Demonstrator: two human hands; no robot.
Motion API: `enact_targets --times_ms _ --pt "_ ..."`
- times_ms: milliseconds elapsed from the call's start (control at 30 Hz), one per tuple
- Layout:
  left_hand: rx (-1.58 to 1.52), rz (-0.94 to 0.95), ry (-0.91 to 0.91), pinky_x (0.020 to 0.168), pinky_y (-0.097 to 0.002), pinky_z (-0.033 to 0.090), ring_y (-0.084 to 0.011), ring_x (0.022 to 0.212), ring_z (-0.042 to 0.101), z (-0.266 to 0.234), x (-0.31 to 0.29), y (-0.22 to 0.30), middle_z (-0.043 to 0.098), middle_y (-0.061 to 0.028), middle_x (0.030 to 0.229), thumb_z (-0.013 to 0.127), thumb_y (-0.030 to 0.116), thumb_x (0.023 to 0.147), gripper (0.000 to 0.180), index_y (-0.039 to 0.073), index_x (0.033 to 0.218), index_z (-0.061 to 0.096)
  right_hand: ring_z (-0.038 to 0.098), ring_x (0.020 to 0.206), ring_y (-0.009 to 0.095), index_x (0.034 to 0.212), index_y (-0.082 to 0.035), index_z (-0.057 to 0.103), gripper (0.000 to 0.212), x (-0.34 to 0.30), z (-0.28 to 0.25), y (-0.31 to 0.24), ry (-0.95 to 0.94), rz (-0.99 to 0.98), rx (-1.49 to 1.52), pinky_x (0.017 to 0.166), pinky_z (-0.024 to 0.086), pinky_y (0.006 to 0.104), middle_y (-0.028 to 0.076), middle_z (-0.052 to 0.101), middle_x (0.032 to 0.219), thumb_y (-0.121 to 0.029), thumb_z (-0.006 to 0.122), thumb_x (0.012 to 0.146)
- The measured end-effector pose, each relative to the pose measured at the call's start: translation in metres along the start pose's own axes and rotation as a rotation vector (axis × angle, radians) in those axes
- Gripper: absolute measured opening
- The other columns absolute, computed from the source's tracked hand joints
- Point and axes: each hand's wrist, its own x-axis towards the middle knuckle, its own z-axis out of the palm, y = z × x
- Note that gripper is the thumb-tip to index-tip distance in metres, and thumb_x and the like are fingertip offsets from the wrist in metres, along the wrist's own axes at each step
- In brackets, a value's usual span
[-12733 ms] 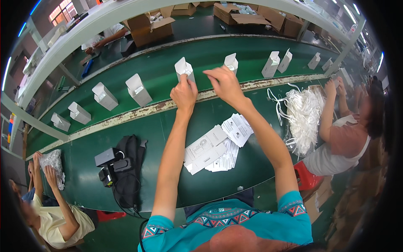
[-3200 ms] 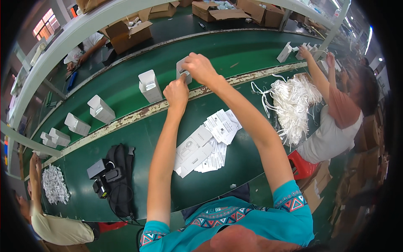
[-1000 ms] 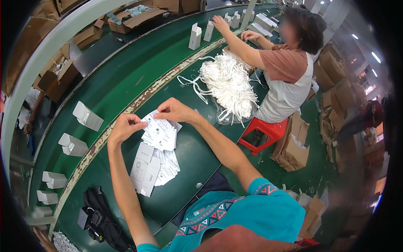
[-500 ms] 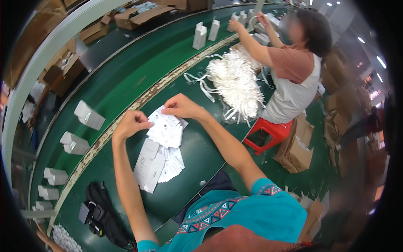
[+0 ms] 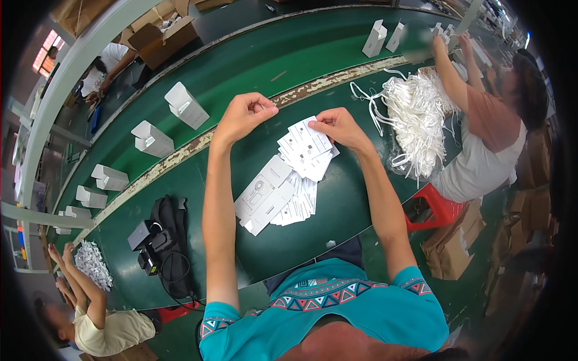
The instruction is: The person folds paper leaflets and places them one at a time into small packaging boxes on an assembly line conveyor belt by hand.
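My right hand (image 5: 342,127) pinches the top edge of a printed white leaflet (image 5: 306,139), thumb on top, at the upper end of a loose pile. Under it more leaflets (image 5: 303,198) fan out over the green table. A flat white printed carton piece (image 5: 263,194) lies against the pile's left side. My left hand (image 5: 244,122) hovers up and left of the leaflets, near the belt's edge, with thumb and fingers drawn together. Whether anything small is between those fingertips I cannot make out.
Open white boxes (image 5: 186,107) stand along the green belt (image 5: 253,72) beyond a worn rail. A black bag with devices (image 5: 165,240) lies at left. White straps (image 5: 415,126) are heaped at right beside a seated co-worker (image 5: 481,138). Another person (image 5: 111,328) works at lower left.
My left hand has let go of the leaflets and moved away up and left of them. My right hand still pinches a leaflet. The whole view has shifted.
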Motion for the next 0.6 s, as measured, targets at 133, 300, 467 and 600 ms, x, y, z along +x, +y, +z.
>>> enact_targets --times_ms 133,300,467,600 --pt "-0.109 0.072 0.1 0.053 -0.0226 0.036 -0.0024 0.059 0.044 0.003 -0.005 0.008 0.054 0.0061 0.064 0.078 0.015 0.087 0.016 0.0 0.091 0.072 0.05 0.053 0.001 0.086 -0.002 0.072 0.022 0.001 0.005 -0.003 0.089 -0.031 0.066 0.045 0.034 0.0194 -0.003 0.065 0.067 -0.021 0.073 0.095" --pt "-0.043 0.221 0.143 0.057 -0.0185 0.037 0.0 0.063 0.047 0.012 -0.029 0.067 0.058 0.0064 0.07 0.075 0.012 0.092 0.014 0.001 0.1 0.072 0.048 0.052 -0.001 0.081 -0.005 0.069 0.024 -0.004 0.0 -0.007 0.138 -0.004 0.108 0.045 0.031 0.0192 -0.004 0.063 0.065 -0.024 0.073 0.095" --pt "-0.045 0.25 0.167 0.059 -0.0199 0.04 -0.0016 0.064 0.051 0.015 -0.035 0.07 0.06 0.0057 0.071 0.074 0.011 0.092 0.013 0.002 0.1 0.072 0.051 0.055 0.002 0.083 -0.001 0.07 0.022 -0.006 -0.009 -0.001 0.017 0.068 0.055 0.048 0.037 0.0197 -0.002 0.063 0.067 -0.02 0.079 0.09" --pt "-0.044 0.251 0.132 0.056 -0.0193 0.037 -0.0012 0.063 0.049 0.022 -0.024 0.056 0.06 0.0066 0.07 0.074 0.011 0.091 0.011 0.002 0.098 0.073 0.053 0.063 0.002 0.086 -0.004 0.071 0.02 -0.002 -0.015 0.012 -0.129 -0.17 -0.081 0.052 0.037 0.0209 -0.003 0.065 0.073 -0.02 0.084 0.084"
